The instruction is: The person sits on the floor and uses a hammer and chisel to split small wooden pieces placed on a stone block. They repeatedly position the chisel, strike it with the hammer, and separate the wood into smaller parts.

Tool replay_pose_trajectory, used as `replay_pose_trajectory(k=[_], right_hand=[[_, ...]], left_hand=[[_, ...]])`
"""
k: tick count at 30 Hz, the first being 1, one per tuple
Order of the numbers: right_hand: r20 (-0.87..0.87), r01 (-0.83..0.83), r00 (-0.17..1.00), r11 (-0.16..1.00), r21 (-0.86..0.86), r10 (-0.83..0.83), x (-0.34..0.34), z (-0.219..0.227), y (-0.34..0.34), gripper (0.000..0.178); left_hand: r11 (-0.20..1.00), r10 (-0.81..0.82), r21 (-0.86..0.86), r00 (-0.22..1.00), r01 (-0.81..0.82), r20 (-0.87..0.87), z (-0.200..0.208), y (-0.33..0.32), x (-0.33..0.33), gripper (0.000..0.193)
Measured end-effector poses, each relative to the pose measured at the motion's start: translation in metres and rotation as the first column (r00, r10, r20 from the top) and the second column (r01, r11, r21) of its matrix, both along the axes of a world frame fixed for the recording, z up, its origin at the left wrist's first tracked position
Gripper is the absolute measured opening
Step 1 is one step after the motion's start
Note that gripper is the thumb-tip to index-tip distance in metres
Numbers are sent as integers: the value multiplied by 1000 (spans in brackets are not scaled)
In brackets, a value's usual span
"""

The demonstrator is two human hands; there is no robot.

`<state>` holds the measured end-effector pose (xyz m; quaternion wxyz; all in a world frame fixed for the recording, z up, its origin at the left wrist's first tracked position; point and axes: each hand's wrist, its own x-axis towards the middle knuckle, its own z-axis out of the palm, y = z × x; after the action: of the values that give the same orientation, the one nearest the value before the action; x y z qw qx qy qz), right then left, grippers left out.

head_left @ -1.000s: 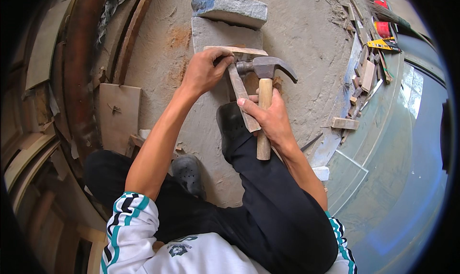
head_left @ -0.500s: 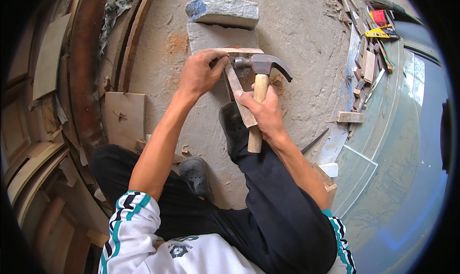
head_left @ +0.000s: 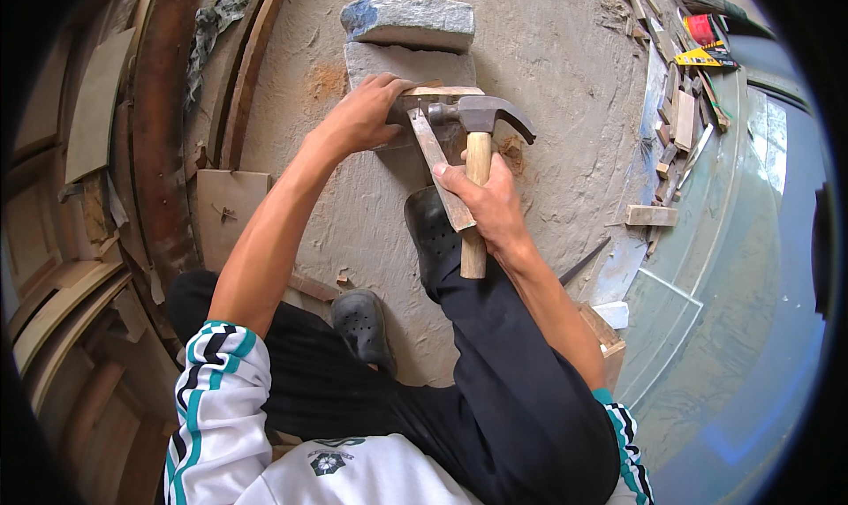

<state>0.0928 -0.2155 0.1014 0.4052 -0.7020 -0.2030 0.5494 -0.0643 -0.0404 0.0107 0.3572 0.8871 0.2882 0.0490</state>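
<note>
While the right grip (head_left: 496, 203) is closed around the hammer (head_left: 478, 159) partway along its handle, its thumb pins a strip (head_left: 429, 143) of wood slantwise against that handle, probably so that both can be carried at once. The hammer's head points away from the person, claw to the right, its face just beside the strip's far end. The left grip (head_left: 358, 116) reaches over the left end of a wood piece (head_left: 452, 91), thumb and fingers parted; I cannot tell whether it clasps anything. That piece lies crosswise at a slab (head_left: 415, 64), presumably for firm support, with a rough stone (head_left: 408, 26) marked blue at the slab's far end. As for writing, the shirt (head_left: 415, 480) carries a dark emblem (head_left: 328, 463) with partly hidden lettering above it, and a yellow-and-black packet (head_left: 707, 57) at far right bears small print, not clearly legible.
</note>
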Motion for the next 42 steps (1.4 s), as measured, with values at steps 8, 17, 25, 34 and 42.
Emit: replay_pose_trajectory(k=[8,17,25,34,42], right_hand=[[40,35,999,999,20,-36,2,0,-14,57],[-7,71,997,997,-7,-71,5,5,-9,56],[-44,92,995,996,-4,-92,2,4,-8,59],[93,1,996,998,-55,5,7,6,-6,64],[271,-85,954,981,-174,130,32,22,10,43]], left_hand=[[995,98,-22,994,-97,41,4,-13,0,63],[995,96,36,995,-94,-34,9,-21,2,66],[993,112,35,989,-109,-100,14,-24,3,67],[933,343,-197,908,-300,242,17,-30,21,29],[907,384,-273,895,-319,229,13,-32,28,24]])
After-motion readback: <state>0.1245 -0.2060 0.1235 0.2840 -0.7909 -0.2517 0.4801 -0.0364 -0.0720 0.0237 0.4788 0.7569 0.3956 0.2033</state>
